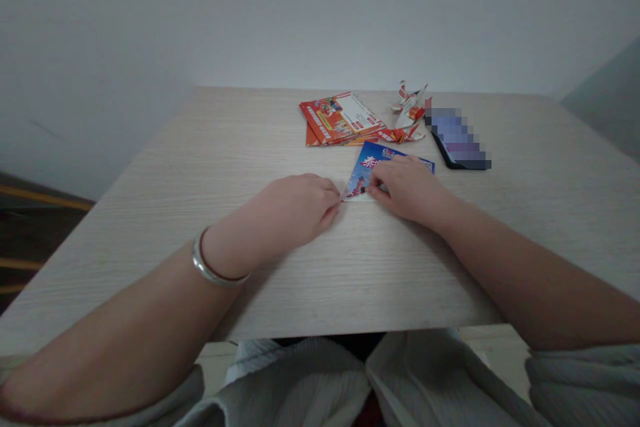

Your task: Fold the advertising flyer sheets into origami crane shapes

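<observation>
A blue printed sheet of paper (359, 177) with pink-white lettering and a picture lies on the table, its near edge towards me and its left end narrowing to a point. My left hand (305, 207) has its fingers closed in a pinch at that left corner. Over the sheet's right half lies my right hand (407, 187), fingers curled and pressed down on the paper, thumb near the lower edge. The right hand hides much of the sheet, so any fold beneath it cannot be made out.
Behind the sheet lies a stack of orange-red printed papers (340, 121). Folded paper figures (411, 113), white and red with pointed tips, stand to its right. A dark phone (457, 140) with a blurred screen lies farther right. A pale wall (320, 13) borders the wooden table (190, 160).
</observation>
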A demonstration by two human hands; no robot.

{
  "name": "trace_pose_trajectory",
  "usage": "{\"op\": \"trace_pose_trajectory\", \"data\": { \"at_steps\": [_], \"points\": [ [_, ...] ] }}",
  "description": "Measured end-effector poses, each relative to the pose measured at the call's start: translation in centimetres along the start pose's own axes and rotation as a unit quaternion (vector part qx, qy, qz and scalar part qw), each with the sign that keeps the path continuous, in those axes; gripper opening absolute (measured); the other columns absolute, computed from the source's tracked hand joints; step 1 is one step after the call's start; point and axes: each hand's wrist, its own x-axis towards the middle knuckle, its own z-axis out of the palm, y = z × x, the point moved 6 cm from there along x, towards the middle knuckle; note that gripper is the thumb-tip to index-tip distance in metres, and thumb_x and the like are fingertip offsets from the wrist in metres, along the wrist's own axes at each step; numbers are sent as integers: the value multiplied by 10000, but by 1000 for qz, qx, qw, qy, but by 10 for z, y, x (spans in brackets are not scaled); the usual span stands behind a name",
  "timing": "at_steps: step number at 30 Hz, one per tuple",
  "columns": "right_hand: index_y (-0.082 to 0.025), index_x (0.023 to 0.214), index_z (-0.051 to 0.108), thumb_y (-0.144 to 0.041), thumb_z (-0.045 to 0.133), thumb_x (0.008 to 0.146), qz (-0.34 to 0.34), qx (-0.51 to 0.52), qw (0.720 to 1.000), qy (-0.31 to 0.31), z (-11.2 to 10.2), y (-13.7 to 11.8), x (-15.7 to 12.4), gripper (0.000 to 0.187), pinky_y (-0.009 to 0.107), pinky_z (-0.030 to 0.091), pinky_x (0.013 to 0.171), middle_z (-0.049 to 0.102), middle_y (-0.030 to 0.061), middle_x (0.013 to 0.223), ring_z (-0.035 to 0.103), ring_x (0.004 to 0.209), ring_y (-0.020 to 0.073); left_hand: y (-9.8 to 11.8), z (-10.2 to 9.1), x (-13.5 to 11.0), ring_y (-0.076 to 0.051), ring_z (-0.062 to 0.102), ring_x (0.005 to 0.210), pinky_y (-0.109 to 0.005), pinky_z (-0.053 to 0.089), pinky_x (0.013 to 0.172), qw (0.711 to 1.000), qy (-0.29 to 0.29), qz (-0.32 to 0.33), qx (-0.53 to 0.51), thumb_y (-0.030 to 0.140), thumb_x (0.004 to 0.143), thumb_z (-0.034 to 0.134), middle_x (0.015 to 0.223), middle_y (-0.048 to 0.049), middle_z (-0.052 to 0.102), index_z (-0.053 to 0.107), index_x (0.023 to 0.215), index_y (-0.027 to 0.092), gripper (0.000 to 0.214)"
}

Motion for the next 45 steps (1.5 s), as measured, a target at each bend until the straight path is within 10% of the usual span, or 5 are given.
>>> {"op": "trace_pose_trajectory", "data": {
  "at_steps": [18,31,45],
  "points": [
    [-178,872,683,-304,534,976,7,49,997,65,-1,-1,1,221,404,401,902,753,102,964,659,989,281,-14,20,9,-272,579,1317,-462,418,1152,998,30,51,36,244,1026,457,1409,-121,646,600,1385,130,403],
    [-188,940,725,-219,571,954,-133,9,991,29,-17,-13,-15,157,345,405,746,749,71,986,663,888,233,-1,11,3,-257,610,1282,-413,426,1163,999,-24,39,11,298,1021,518,1391,-138,649,640,1336,116,384],
    [-248,878,751,-247,568,960,-71,17,992,105,-11,-6,-6,201,480,301,1117,780,34,956,631,978,245,0,17,-1,-242,475,1450,-366,339,1227,998,-59,34,-13,361,997,548,1553,-167,502,456,1502,82,584]
  ]
}}
